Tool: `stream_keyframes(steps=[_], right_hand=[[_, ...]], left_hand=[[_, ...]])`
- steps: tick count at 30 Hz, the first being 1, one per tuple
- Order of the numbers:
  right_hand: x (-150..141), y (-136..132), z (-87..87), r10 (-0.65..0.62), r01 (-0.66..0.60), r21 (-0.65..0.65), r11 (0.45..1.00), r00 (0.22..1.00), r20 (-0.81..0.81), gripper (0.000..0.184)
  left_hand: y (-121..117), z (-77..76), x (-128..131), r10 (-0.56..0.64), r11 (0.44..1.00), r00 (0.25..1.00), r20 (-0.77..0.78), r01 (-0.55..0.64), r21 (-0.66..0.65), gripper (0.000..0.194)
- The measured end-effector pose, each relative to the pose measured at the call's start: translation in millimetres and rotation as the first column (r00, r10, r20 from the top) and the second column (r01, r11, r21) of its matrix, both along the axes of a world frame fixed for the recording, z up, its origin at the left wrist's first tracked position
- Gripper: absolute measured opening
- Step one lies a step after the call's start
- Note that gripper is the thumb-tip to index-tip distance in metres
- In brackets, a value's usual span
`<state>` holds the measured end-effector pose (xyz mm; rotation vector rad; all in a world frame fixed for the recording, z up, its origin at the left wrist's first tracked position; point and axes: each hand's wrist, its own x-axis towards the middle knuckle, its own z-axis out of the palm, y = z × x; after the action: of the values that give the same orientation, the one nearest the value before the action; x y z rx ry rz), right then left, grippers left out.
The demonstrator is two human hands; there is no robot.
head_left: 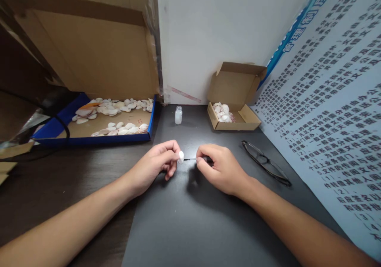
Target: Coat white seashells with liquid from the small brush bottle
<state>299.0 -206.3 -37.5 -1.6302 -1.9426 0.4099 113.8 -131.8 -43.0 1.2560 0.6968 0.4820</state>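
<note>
Between the thumb and fingers of my left hand (162, 157) is a small rounded white piece (181, 157), which looks like a shell seen edge-on. My right hand (220, 165) pinches a thin, dark-tipped brush (190, 159), its tip pointing left and reaching the white piece; whether it touches cannot be made out. Part of the brush handle is hidden behind my right fingers. Beyond my hands a small uncapped glass bottle (178, 116) with whitish contents stands upright on the dark mat (166, 227).
A blue-edged cardboard box (119, 140) with many white shells (127, 130) lies at the left. At the back right an open small carton (235, 126) holds more shells (222, 112). Black-framed glasses (264, 161) lie right of my right hand, near a printed sheet (327, 112).
</note>
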Motion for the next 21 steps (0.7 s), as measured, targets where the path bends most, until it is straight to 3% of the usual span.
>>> stream_keyframes(steps=[5,11,17,21], right_hand=[[-0.2,-1.4,2.2,0.114,-0.101,0.124,0.987,0.988,-0.108,0.014],[-0.5,0.6,0.8,-0.006,0.006,-0.007,1.000,1.000,-0.010,0.012],[-0.4,-2.6,4.5,0.109,-0.101,0.090,0.991,0.990,-0.090,0.015],[-0.3,-1.7,3.0,0.094,-0.092,0.045,0.995,0.994,-0.052,0.018]], left_hand=[[-0.5,0.7,-0.3,0.003,1.000,1.000,0.003,-0.003,-0.004,0.010],[-0.4,1.1,0.3,0.007,1.000,1.000,0.009,-0.007,-0.006,0.010],[-0.4,0.4,-0.2,0.005,1.000,1.000,0.010,-0.005,-0.003,0.011],[-0.4,1.4,0.6,0.002,1.000,1.000,0.010,-0.002,0.000,0.011]])
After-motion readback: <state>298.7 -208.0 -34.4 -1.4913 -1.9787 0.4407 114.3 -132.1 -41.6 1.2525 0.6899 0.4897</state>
